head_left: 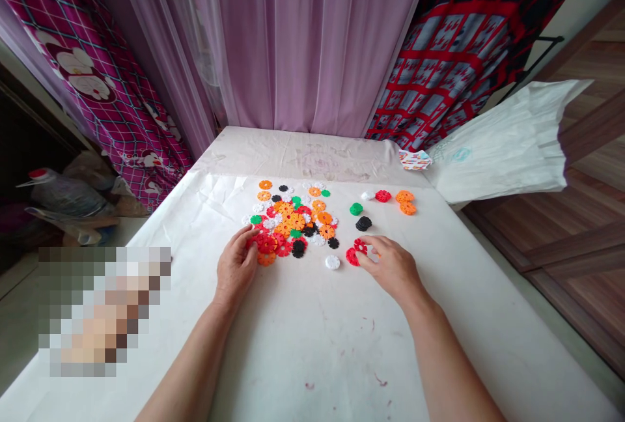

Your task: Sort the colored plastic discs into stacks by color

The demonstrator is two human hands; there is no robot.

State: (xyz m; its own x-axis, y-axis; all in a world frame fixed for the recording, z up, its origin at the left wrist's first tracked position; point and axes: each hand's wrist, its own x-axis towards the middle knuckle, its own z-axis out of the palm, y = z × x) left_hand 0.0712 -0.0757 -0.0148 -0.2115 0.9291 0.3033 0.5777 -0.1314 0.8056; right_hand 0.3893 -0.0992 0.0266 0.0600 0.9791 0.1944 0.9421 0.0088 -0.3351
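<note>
Red discs [352, 257] | partly covered by right hand [394, 267] | heap [293, 219]: lower layers hidden

Soft light covers the tabletop [293, 318]; edges stretch; a lower-left patch [105, 311] is pixelated.

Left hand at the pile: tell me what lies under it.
Red discs and an orange disc show beside the left hand; anything directly beneath it is covered and cannot be seen.

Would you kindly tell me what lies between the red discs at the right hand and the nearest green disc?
In the head view, stacked black discs lie between those red discs and the green disc.
</note>
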